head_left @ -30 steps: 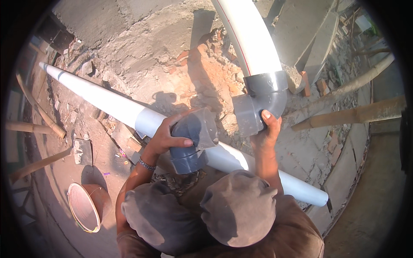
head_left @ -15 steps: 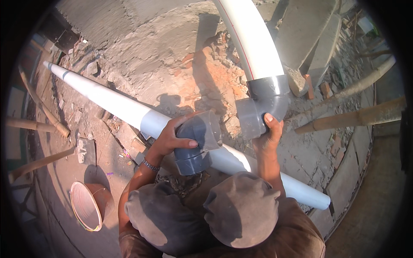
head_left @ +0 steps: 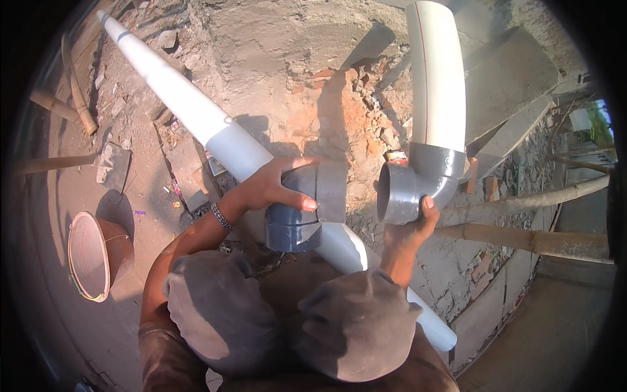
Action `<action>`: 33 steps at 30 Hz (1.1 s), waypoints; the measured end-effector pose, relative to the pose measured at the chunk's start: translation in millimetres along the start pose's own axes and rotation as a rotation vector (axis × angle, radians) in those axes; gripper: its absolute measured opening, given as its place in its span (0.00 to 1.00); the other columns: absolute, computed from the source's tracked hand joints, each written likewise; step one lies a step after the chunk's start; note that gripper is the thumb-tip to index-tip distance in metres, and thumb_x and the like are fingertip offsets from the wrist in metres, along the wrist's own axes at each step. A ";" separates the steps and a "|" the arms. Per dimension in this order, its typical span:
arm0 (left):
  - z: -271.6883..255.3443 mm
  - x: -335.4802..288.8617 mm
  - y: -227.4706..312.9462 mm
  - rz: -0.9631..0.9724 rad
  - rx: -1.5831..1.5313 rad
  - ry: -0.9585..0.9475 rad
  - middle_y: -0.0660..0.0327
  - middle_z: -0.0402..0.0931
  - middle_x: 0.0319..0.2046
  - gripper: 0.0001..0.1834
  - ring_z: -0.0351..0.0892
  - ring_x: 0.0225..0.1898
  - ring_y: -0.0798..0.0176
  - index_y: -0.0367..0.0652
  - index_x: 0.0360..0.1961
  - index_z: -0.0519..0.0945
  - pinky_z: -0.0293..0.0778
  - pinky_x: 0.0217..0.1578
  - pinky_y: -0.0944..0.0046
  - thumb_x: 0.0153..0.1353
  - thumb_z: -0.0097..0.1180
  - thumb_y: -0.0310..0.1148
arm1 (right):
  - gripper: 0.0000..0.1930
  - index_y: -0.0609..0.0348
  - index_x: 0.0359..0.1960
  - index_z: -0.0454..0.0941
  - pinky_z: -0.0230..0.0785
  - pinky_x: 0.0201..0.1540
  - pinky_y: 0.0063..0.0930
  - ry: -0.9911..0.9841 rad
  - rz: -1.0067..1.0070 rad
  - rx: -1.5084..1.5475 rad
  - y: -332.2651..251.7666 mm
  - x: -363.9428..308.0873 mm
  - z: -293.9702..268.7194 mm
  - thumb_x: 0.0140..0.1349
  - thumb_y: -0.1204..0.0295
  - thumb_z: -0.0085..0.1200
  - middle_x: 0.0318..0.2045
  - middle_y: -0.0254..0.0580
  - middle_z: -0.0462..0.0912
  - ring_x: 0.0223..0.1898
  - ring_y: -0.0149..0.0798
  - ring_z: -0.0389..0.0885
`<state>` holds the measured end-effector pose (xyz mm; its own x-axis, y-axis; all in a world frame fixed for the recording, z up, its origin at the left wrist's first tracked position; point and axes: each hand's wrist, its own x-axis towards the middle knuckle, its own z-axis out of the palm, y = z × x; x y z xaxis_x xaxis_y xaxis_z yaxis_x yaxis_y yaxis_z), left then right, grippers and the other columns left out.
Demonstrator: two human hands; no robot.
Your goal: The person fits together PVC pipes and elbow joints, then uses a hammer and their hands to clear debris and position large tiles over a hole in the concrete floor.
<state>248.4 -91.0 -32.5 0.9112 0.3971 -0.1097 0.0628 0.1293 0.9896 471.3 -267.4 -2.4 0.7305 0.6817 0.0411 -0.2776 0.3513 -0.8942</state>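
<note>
Gripping a dark grey elbow fitting [head_left: 295, 214], the left hand [head_left: 271, 188] is clasped firmly on it, thumb across the near side; the fitting is in front of the person, one mouth pointing right, the other down toward the body. The right hand [head_left: 406, 234] is wrapped on the bend of a second grey elbow [head_left: 436, 188], thumb upright, fingers mostly hidden. Its open mouth points left toward the first, a gap between; its other socket takes a white pipe [head_left: 437, 78], whose long axis runs nearly straight away from the person. A long pale pipe [head_left: 176, 91] lies diagonally, upper left to lower right, passing beneath the left hand.
</note>
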 end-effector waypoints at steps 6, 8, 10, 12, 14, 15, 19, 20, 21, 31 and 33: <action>1.0 -3.2 -1.5 0.006 0.040 0.010 0.48 0.80 0.54 0.54 0.79 0.54 0.61 0.26 0.68 0.69 0.71 0.57 0.64 0.43 0.75 0.49 | 0.41 0.69 0.67 0.61 0.85 0.48 0.49 -0.010 0.016 0.119 -2.0 -4.6 13.7 0.57 0.56 0.58 0.55 0.56 0.77 0.50 0.51 0.84; 2.2 -3.5 0.5 -0.008 0.025 0.004 0.48 0.80 0.54 0.54 0.79 0.55 0.61 0.28 0.68 0.69 0.71 0.57 0.64 0.43 0.75 0.49 | 0.41 0.68 0.68 0.61 0.85 0.49 0.49 0.005 0.028 0.103 -1.0 -5.2 14.3 0.56 0.55 0.58 0.55 0.55 0.76 0.50 0.51 0.84; 3.9 -0.5 9.2 -0.009 0.023 -0.007 0.49 0.81 0.54 0.54 0.79 0.55 0.61 0.29 0.68 0.70 0.71 0.56 0.64 0.43 0.75 0.50 | 0.42 0.68 0.68 0.61 0.85 0.49 0.50 0.010 0.019 0.105 -5.9 -2.9 14.1 0.56 0.54 0.59 0.55 0.55 0.76 0.51 0.52 0.84; 4.6 0.6 11.6 -0.013 0.028 -0.013 0.49 0.81 0.54 0.53 0.79 0.54 0.61 0.31 0.68 0.70 0.71 0.56 0.64 0.43 0.75 0.50 | 0.42 0.68 0.68 0.61 0.85 0.49 0.50 0.004 0.022 0.106 -7.5 -3.2 11.4 0.56 0.54 0.59 0.55 0.55 0.76 0.51 0.52 0.84; 2.2 0.5 1.9 0.000 0.068 -0.001 0.49 0.80 0.54 0.53 0.79 0.55 0.61 0.31 0.68 0.70 0.71 0.56 0.64 0.43 0.75 0.50 | 0.42 0.67 0.68 0.61 0.85 0.49 0.50 -0.023 0.023 0.106 -3.6 -2.1 6.5 0.56 0.54 0.59 0.55 0.55 0.76 0.51 0.52 0.84; 2.3 1.4 0.0 0.007 0.088 0.004 0.49 0.80 0.54 0.53 0.79 0.55 0.61 0.31 0.68 0.71 0.71 0.57 0.64 0.43 0.75 0.50 | 0.42 0.67 0.68 0.60 0.85 0.49 0.50 -0.047 0.021 0.101 -0.8 -0.7 2.6 0.56 0.55 0.59 0.56 0.55 0.76 0.52 0.52 0.84; 4.1 -1.4 12.9 -0.014 -0.023 -0.016 0.50 0.81 0.54 0.52 0.79 0.54 0.62 0.32 0.68 0.71 0.72 0.56 0.64 0.43 0.75 0.49 | 0.43 0.68 0.69 0.58 0.85 0.49 0.50 -0.043 0.016 0.099 -1.0 -2.7 10.7 0.57 0.55 0.58 0.58 0.56 0.74 0.52 0.52 0.83; 3.9 -1.8 15.1 -0.020 -0.015 -0.015 0.50 0.81 0.54 0.52 0.79 0.54 0.62 0.32 0.68 0.71 0.72 0.56 0.64 0.43 0.75 0.49 | 0.43 0.68 0.70 0.57 0.85 0.49 0.50 -0.040 0.019 0.106 -0.4 -2.2 9.5 0.57 0.55 0.58 0.58 0.56 0.74 0.52 0.52 0.83; 3.8 -1.8 14.3 -0.016 -0.012 -0.013 0.51 0.81 0.54 0.52 0.79 0.54 0.62 0.32 0.68 0.71 0.72 0.56 0.64 0.44 0.75 0.48 | 0.43 0.68 0.70 0.57 0.85 0.49 0.50 -0.043 0.017 0.106 -0.1 -1.3 8.1 0.57 0.55 0.58 0.58 0.57 0.74 0.53 0.52 0.83; 1.9 -0.5 7.1 -0.068 -0.069 -0.047 0.55 0.78 0.59 0.52 0.77 0.59 0.62 0.37 0.70 0.70 0.71 0.61 0.62 0.42 0.77 0.43 | 0.44 0.67 0.71 0.56 0.86 0.48 0.49 -0.054 0.015 0.109 1.8 -1.6 5.1 0.58 0.54 0.58 0.59 0.58 0.74 0.52 0.52 0.83; 2.3 -0.4 9.4 -0.055 -0.066 -0.049 0.55 0.78 0.59 0.52 0.77 0.59 0.62 0.37 0.70 0.69 0.71 0.61 0.62 0.42 0.77 0.43 | 0.44 0.67 0.70 0.57 0.86 0.48 0.49 -0.033 0.021 0.119 0.7 -2.4 7.1 0.58 0.54 0.58 0.58 0.58 0.74 0.52 0.52 0.84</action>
<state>249.5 -92.0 -22.9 0.9261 0.3427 -0.1575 0.0879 0.2100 0.9738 464.9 -264.2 0.0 0.7034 0.7097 0.0387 -0.3664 0.4087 -0.8359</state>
